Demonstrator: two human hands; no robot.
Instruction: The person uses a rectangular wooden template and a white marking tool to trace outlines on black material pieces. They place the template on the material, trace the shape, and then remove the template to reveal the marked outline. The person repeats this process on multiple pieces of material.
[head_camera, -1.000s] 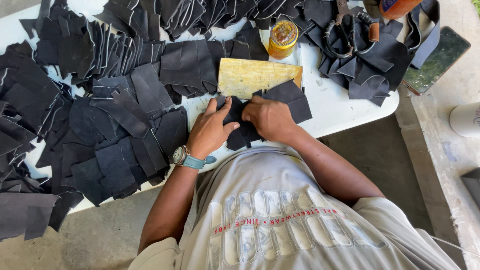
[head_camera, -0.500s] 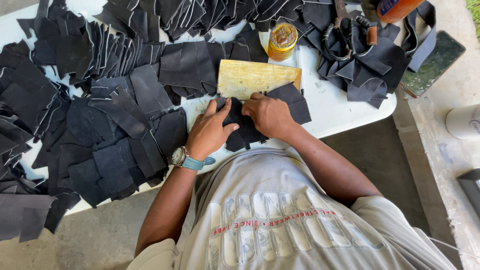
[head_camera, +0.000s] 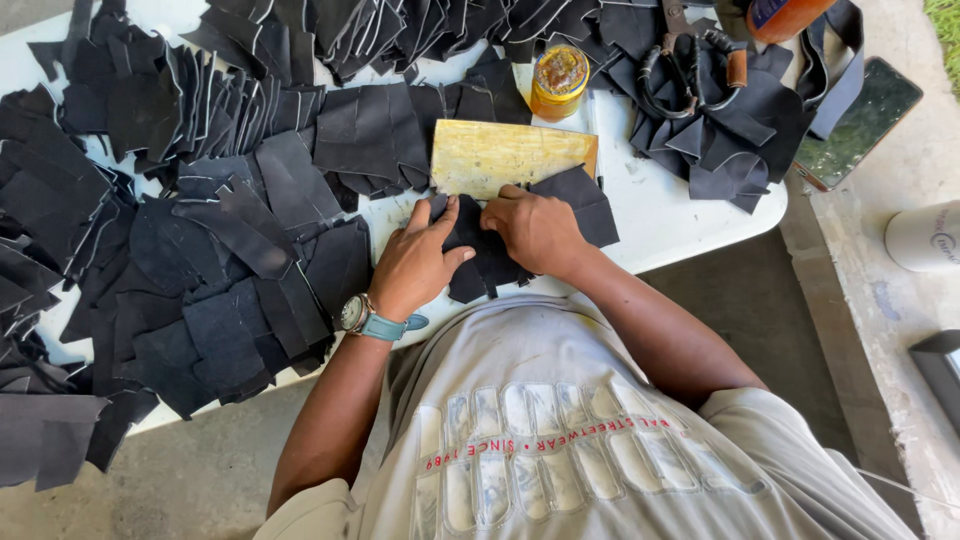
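The person is pressing both hands on a small stack of dark, flat, irregular cut pieces of leather-like sheet (head_camera: 487, 262) that is lying at the near edge of the white worktop (head_camera: 668, 222), just in front of the person's body and partly hanging over that edge. These pieces are looking thin, light and soft; I judge that they are bending easily and sliding one over the other, so it is better to take them flat, with the palm on top and the fingers near the edges, than to pinch them at one corner. They are not looking fragile. The left hand (head_camera: 413, 268) is lying on the left part of the stack with its fingers spread rather wide and flat, the thumb pointing to the right. The right hand (head_camera: 537, 228) is lying on the right part, its fingers more curled and close together, the tips touching the far edge of the stack; whether they are pinching a piece underneath I cannot tell. Just beyond the hands a yellowish rectangular flat board (head_camera: 508, 156) is lying, and farther a small round yellow tin (head_camera: 559, 82) is standing. On the left many more dark pieces (head_camera: 220, 250) are covering the worktop, and at the far right a pair of dark metal scissors (head_camera: 688, 62) is resting on another heap.
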